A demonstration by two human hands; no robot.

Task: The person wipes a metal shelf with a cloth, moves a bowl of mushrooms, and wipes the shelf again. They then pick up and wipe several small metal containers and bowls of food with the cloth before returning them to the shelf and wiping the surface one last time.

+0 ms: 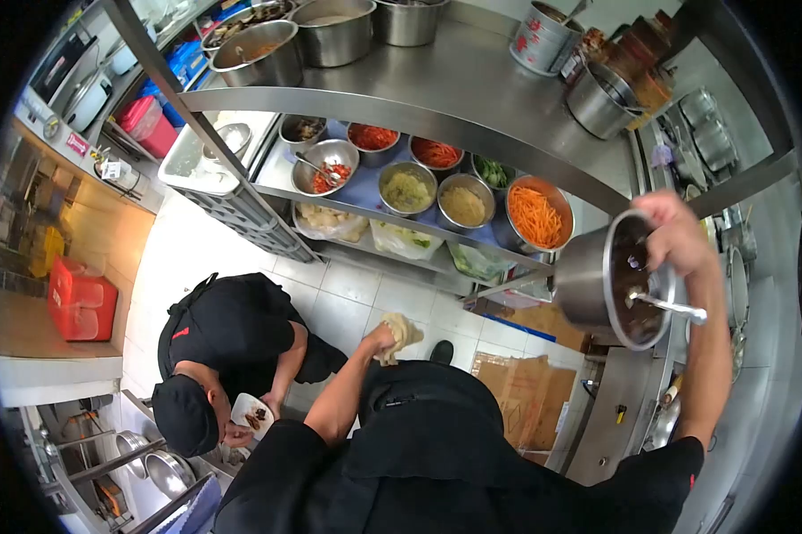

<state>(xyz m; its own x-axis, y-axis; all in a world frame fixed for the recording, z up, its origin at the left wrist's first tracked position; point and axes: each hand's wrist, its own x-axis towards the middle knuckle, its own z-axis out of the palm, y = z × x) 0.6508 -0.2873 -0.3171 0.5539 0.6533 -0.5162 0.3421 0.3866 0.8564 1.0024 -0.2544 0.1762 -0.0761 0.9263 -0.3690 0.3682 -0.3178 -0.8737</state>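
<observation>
My right hand (pixel 672 233) grips the rim of a deep steel pot (pixel 583 283), which is tilted with its mouth to the right. Dark brown contents and a metal ladle (pixel 668 305) show inside it. Lower and to the left, my left hand (pixel 382 338) is closed on a beige cloth (pixel 399 338), above the tiled floor. Beyond the pot, a steel container of orange shredded carrot (pixel 536 216) stands on the shelf, beside bowls of red strips (pixel 436 152) and yellowish paste (pixel 465 205).
A co-worker (pixel 227 334) in black bends at my left, holding a white dish (pixel 253 416). Large pots (pixel 332 36) stand on the upper steel shelf (pixel 472 67). Flattened cardboard (pixel 521 392) lies on the floor by the right counter (pixel 601 418). A red container (pixel 81 300) is far left.
</observation>
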